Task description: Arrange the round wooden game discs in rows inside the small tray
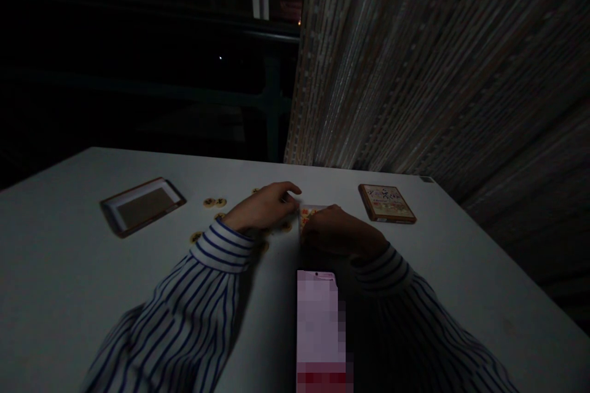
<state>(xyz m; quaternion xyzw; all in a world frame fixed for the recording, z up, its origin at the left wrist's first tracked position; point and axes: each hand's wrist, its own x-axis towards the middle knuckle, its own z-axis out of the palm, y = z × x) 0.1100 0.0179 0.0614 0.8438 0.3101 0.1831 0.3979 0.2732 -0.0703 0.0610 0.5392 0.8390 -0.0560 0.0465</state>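
Observation:
My left hand [265,207] is above the table, its thumb and index finger apart and nothing visible between them. Round xiangqi pieces [209,202] with dark characters lie beside and beneath it, some partly covered by the hand and sleeve. My right hand [341,230] is curled over a small light-edged box [318,207]. Its fingertips are hidden, so I cannot make out what they hold. Pieces with red characters [305,214] show in that box, left of the right hand.
An open, shallow box or lid [145,204] lies to the left on the white table [59,245]. A closed decorated box [388,202] is at the right. A lit phone [318,319] lies in front of me. A string curtain [369,73] hangs behind the table.

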